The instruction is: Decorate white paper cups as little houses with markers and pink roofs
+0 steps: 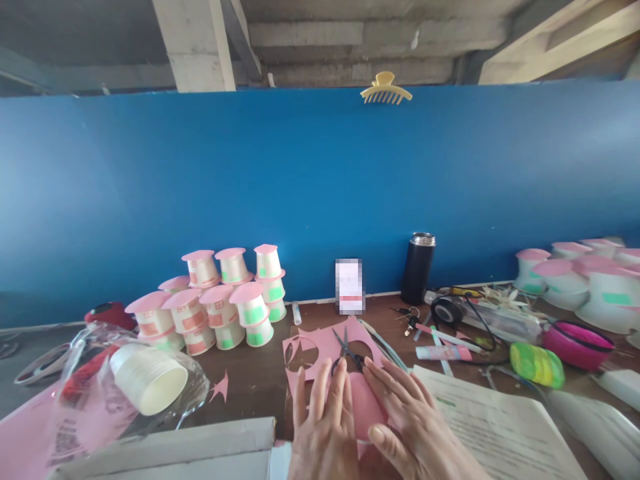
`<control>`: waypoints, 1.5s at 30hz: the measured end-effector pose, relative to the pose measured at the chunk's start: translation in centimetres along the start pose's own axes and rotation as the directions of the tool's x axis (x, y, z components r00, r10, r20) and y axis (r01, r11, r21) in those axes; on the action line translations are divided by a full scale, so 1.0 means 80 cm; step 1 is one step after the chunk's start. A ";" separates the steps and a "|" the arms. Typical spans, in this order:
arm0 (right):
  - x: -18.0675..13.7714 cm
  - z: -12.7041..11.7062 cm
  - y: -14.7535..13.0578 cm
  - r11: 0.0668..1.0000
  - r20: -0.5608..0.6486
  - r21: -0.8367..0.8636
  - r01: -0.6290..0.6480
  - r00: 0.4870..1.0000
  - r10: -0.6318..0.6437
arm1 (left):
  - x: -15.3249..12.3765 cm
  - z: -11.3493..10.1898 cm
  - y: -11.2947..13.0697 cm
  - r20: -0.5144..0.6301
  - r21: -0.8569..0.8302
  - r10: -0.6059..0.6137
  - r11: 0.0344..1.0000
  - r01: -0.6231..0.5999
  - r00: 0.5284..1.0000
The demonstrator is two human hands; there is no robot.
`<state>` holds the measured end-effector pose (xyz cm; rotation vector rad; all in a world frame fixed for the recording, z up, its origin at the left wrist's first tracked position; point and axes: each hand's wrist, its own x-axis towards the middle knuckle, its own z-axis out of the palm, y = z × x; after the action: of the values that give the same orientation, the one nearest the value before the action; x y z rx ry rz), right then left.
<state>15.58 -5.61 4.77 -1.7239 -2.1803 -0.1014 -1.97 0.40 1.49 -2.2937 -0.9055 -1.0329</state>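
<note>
My left hand (324, 427) lies palm down with its fingers stretched forward, along the left side of a rounded pink paper piece (366, 407). From the right, my right hand (413, 423) rests flat, its fingers on that piece's edge. What is under both palms is hidden. Just beyond my fingertips, scissors (345, 344) lie with the blades apart on a pink paper sheet (320, 338) that has round holes cut in it.
Stacked paper cups with pink tops (200, 310) stand at left, near bagged cups (150, 380) and a cardboard box (200, 447). A phone (349, 287) leans against the blue partition (310, 180). Right: a black bottle (419, 270), keys (411, 323), a printed sheet (490, 413), more cups (610, 293).
</note>
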 end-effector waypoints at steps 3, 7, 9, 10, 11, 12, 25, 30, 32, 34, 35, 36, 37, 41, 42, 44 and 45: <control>0.000 -0.002 -0.003 1.000 0.010 -0.019 -0.012 1.000 0.012 | 0.000 -0.001 0.000 0.011 0.005 0.018 1.000 -0.018 1.000; 0.001 -0.002 -0.003 1.000 0.023 -0.027 -0.014 1.000 0.015 | 0.001 -0.002 -0.003 0.015 0.022 0.043 0.999 -0.044 0.999; 0.000 0.000 -0.001 1.000 0.019 -0.019 -0.009 1.000 0.010 | 0.001 -0.002 -0.004 0.015 0.032 0.056 0.998 -0.056 0.998; 0.000 0.002 0.000 1.000 0.008 -0.012 -0.008 1.000 0.008 | 0.001 -0.001 -0.004 0.015 0.037 0.056 0.998 -0.057 0.998; 0.000 0.004 0.001 1.000 -0.012 -0.003 -0.008 1.000 0.008 | 0.001 -0.001 -0.004 0.017 0.038 0.056 0.998 -0.056 0.998; -0.001 0.007 0.002 1.000 -0.040 0.008 -0.007 0.999 0.008 | 0.002 -0.001 -0.004 0.021 0.037 0.052 0.998 -0.053 0.998; 0.010 0.000 -0.008 0.996 -0.037 0.086 -0.024 0.999 0.028 | 0.003 -0.009 0.004 0.051 0.016 -0.023 1.000 0.022 0.998; 0.011 0.000 -0.010 0.997 -0.019 0.073 -0.018 1.000 0.019 | -0.001 -0.003 0.005 0.031 0.018 0.016 1.000 -0.017 0.999; 0.012 0.002 -0.009 0.998 -0.037 0.061 -0.005 0.999 0.007 | -0.001 -0.003 0.004 0.023 0.023 0.015 1.000 -0.016 1.000; 0.012 0.005 -0.008 0.999 -0.050 0.053 0.007 0.999 -0.004 | -0.001 -0.003 0.004 0.030 0.022 0.017 1.000 -0.018 0.999; 0.012 0.006 -0.008 0.999 -0.051 0.050 0.009 0.999 -0.006 | -0.001 -0.002 0.004 0.031 0.017 0.021 1.000 -0.021 0.999; 0.012 0.007 -0.008 0.999 -0.050 0.048 0.008 0.999 -0.005 | -0.001 -0.001 0.004 0.030 0.010 0.024 1.000 -0.024 0.999; 0.012 0.008 -0.008 0.999 -0.048 0.046 0.003 0.999 -0.001 | -0.002 -0.001 0.004 0.027 0.005 0.024 1.000 -0.024 0.999; 0.012 0.008 -0.008 0.999 -0.047 0.035 -0.004 0.999 0.005 | -0.001 -0.004 0.001 0.031 0.021 0.020 1.000 -0.020 0.999; 0.012 0.007 -0.008 0.999 -0.051 0.034 -0.002 0.999 0.004 | -0.001 -0.006 0.000 0.046 0.042 0.031 0.999 -0.033 0.998; 0.012 0.005 -0.008 0.999 -0.056 0.036 0.007 0.998 -0.005 | 0.001 -0.012 -0.003 0.081 0.096 0.056 0.993 -0.064 0.995; 0.012 0.004 -0.008 0.999 -0.055 0.036 0.010 0.998 -0.008 | 0.001 -0.014 -0.004 0.095 0.119 0.069 0.990 -0.080 0.993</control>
<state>14.71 -4.80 4.89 -1.6719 -2.1375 -0.1095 -2.70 -0.03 2.28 -2.2689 -0.8856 -0.8245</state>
